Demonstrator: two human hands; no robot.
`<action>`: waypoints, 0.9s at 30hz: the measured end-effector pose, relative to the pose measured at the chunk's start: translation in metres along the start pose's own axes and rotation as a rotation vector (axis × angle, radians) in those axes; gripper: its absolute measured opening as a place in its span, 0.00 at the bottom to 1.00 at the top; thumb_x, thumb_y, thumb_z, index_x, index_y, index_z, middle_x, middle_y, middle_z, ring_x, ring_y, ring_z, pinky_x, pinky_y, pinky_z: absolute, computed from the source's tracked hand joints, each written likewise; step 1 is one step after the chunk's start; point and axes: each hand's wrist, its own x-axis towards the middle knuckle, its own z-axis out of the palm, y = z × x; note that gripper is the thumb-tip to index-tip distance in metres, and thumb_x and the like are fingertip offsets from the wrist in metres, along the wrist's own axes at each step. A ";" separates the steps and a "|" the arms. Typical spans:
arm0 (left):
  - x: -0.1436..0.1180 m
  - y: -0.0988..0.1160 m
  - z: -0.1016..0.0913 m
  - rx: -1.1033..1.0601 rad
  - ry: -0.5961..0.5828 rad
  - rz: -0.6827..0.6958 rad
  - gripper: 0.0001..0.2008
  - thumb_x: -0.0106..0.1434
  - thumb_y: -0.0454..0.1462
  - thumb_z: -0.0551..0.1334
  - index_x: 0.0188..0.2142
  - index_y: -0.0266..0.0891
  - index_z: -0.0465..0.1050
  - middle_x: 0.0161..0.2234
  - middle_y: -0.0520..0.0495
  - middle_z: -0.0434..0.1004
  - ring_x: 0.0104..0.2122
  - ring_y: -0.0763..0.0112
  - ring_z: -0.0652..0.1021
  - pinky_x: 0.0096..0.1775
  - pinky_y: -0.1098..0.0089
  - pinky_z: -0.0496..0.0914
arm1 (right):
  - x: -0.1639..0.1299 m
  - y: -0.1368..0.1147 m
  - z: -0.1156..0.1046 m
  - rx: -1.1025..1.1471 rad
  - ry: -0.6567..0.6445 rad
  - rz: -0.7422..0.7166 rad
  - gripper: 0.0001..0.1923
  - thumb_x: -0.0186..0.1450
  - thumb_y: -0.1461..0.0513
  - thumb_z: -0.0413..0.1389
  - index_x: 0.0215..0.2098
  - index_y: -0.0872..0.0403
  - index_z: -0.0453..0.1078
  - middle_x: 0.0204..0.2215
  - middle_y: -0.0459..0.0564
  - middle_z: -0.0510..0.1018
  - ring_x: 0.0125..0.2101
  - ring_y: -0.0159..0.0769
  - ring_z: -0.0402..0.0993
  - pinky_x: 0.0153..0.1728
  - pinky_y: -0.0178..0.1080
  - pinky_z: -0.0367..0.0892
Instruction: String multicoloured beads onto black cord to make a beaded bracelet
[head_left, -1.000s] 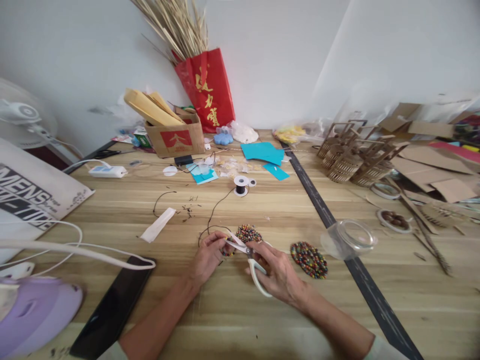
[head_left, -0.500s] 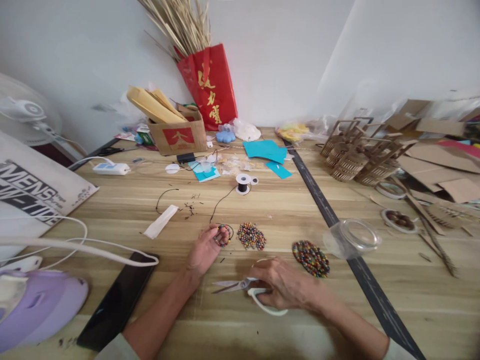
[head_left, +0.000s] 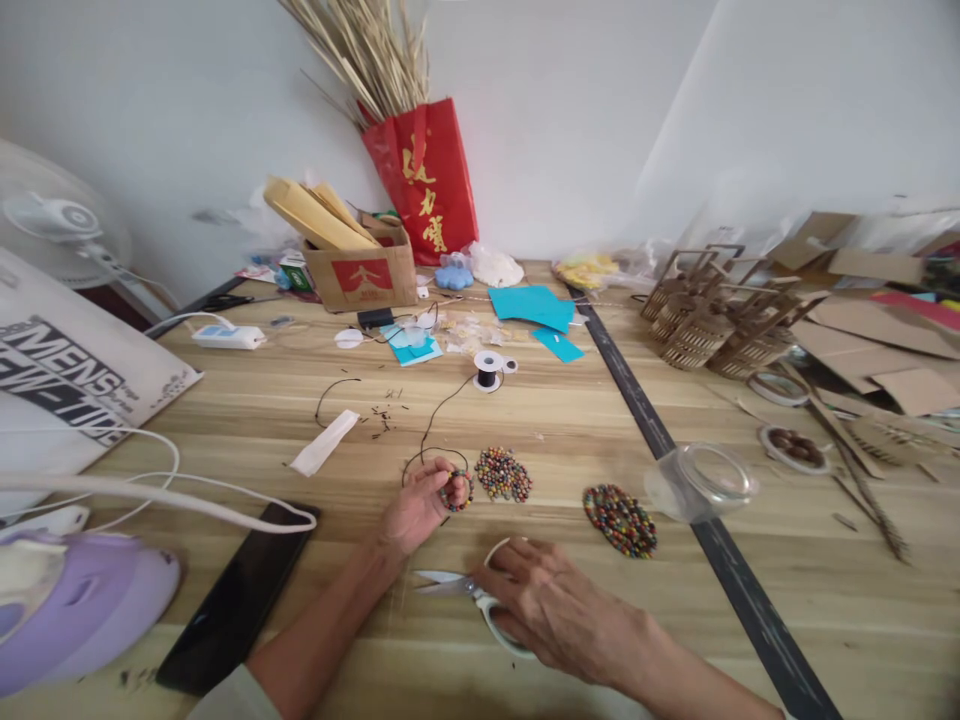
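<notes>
Pinched in the fingers of my left hand [head_left: 418, 508] is a small beaded bracelet [head_left: 459, 490] of multicoloured beads. A black cord [head_left: 427, 425] runs from near that hand to a spool [head_left: 487, 371] further back. My right hand [head_left: 544, 595] lies over the white handles of a pair of scissors [head_left: 450, 585], its fingers around them; the scissors are low over the table, blades slightly apart and pointing left. A pile of loose beads [head_left: 502, 475] is just right of the bracelet. A coiled strand of beads [head_left: 621, 520] lies beyond my right hand.
A clear plastic jar [head_left: 705, 482] lies at the right, near woven baskets [head_left: 697, 320]. On the left are a black phone [head_left: 236, 600], a white cable [head_left: 225, 512] and a purple appliance [head_left: 90, 610]. A cardboard box [head_left: 360, 277] and red bag [head_left: 431, 180] stand at the back.
My right hand and the scissors have moved a little left and nearer to me. My left hand has shifted slightly right and nearer with the bracelet; more of the cord's loop shows.
</notes>
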 end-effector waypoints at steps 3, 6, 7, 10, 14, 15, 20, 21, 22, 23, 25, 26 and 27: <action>-0.002 -0.002 0.001 0.025 -0.044 -0.025 0.10 0.49 0.35 0.73 0.29 0.34 0.75 0.25 0.48 0.76 0.27 0.73 0.76 0.31 0.74 0.67 | 0.001 0.006 -0.002 0.145 0.112 0.072 0.04 0.68 0.61 0.53 0.39 0.54 0.67 0.36 0.51 0.75 0.37 0.41 0.72 0.37 0.41 0.69; -0.006 -0.002 0.002 0.041 -0.067 -0.048 0.11 0.48 0.34 0.73 0.28 0.34 0.74 0.25 0.49 0.76 0.28 0.74 0.76 0.32 0.74 0.68 | 0.007 0.019 0.001 0.408 0.390 0.175 0.10 0.69 0.63 0.50 0.48 0.53 0.64 0.45 0.55 0.73 0.42 0.40 0.72 0.39 0.41 0.70; -0.007 -0.002 0.002 0.050 -0.078 -0.062 0.11 0.48 0.34 0.74 0.28 0.34 0.73 0.25 0.49 0.76 0.28 0.74 0.76 0.32 0.74 0.68 | 0.010 0.023 0.004 0.484 0.504 0.191 0.13 0.68 0.63 0.50 0.52 0.53 0.62 0.47 0.57 0.71 0.45 0.41 0.70 0.43 0.43 0.69; -0.009 -0.002 0.003 0.102 -0.114 -0.108 0.11 0.49 0.34 0.73 0.28 0.34 0.73 0.25 0.49 0.77 0.27 0.73 0.77 0.33 0.73 0.68 | 0.022 0.034 0.013 0.719 0.589 0.171 0.21 0.65 0.63 0.54 0.55 0.52 0.59 0.49 0.56 0.71 0.49 0.41 0.69 0.48 0.45 0.67; -0.008 -0.004 0.005 0.201 -0.117 -0.104 0.11 0.49 0.34 0.73 0.29 0.34 0.73 0.25 0.47 0.80 0.25 0.72 0.78 0.32 0.72 0.69 | 0.034 0.044 0.024 1.053 0.451 0.288 0.10 0.63 0.58 0.56 0.39 0.56 0.69 0.33 0.49 0.76 0.35 0.35 0.73 0.38 0.38 0.68; -0.007 -0.005 0.005 0.224 -0.105 -0.086 0.11 0.49 0.35 0.73 0.29 0.34 0.74 0.25 0.46 0.80 0.25 0.72 0.78 0.32 0.72 0.69 | 0.036 0.046 0.025 1.151 0.431 0.315 0.10 0.64 0.56 0.56 0.36 0.56 0.69 0.29 0.47 0.75 0.31 0.33 0.72 0.33 0.36 0.67; -0.004 -0.006 0.006 0.340 -0.081 -0.019 0.12 0.49 0.35 0.73 0.32 0.34 0.75 0.27 0.45 0.81 0.27 0.70 0.79 0.33 0.71 0.70 | 0.037 0.054 0.033 1.582 0.508 0.324 0.17 0.60 0.51 0.60 0.33 0.57 0.69 0.24 0.44 0.73 0.26 0.29 0.68 0.31 0.33 0.63; -0.005 -0.006 0.007 0.372 -0.091 -0.013 0.12 0.49 0.35 0.73 0.32 0.34 0.75 0.27 0.45 0.81 0.27 0.70 0.79 0.33 0.71 0.70 | 0.037 0.054 0.034 1.684 0.520 0.312 0.16 0.60 0.51 0.61 0.33 0.56 0.68 0.24 0.44 0.73 0.26 0.29 0.69 0.31 0.33 0.63; -0.005 -0.005 0.008 0.407 -0.104 -0.008 0.12 0.50 0.35 0.72 0.32 0.34 0.75 0.27 0.45 0.81 0.27 0.69 0.79 0.33 0.71 0.70 | 0.037 0.053 0.035 1.786 0.525 0.301 0.16 0.59 0.52 0.62 0.33 0.56 0.68 0.23 0.44 0.73 0.26 0.29 0.69 0.31 0.34 0.64; -0.006 -0.005 0.008 0.445 -0.115 -0.003 0.11 0.50 0.35 0.72 0.32 0.34 0.75 0.27 0.46 0.81 0.28 0.69 0.78 0.33 0.71 0.70 | 0.037 0.052 0.036 1.880 0.523 0.292 0.15 0.58 0.53 0.63 0.33 0.56 0.68 0.22 0.43 0.72 0.25 0.29 0.69 0.30 0.33 0.64; -0.007 -0.005 0.010 0.529 -0.125 0.008 0.09 0.52 0.35 0.71 0.32 0.34 0.75 0.27 0.46 0.81 0.28 0.70 0.78 0.34 0.72 0.70 | 0.037 0.051 0.037 2.031 0.496 0.276 0.15 0.58 0.55 0.64 0.32 0.56 0.67 0.19 0.41 0.69 0.21 0.28 0.66 0.27 0.33 0.63; -0.007 -0.005 0.010 0.574 -0.120 0.015 0.08 0.52 0.35 0.70 0.32 0.34 0.76 0.28 0.46 0.81 0.29 0.70 0.78 0.35 0.72 0.70 | 0.037 0.051 0.037 2.086 0.473 0.269 0.14 0.57 0.55 0.64 0.32 0.56 0.66 0.17 0.39 0.66 0.19 0.27 0.64 0.25 0.32 0.63; -0.006 -0.004 0.010 0.619 -0.109 0.024 0.08 0.53 0.35 0.70 0.32 0.35 0.76 0.28 0.46 0.81 0.30 0.69 0.78 0.35 0.71 0.70 | 0.037 0.052 0.038 2.128 0.451 0.262 0.14 0.57 0.56 0.64 0.32 0.55 0.66 0.16 0.38 0.64 0.17 0.26 0.61 0.23 0.32 0.62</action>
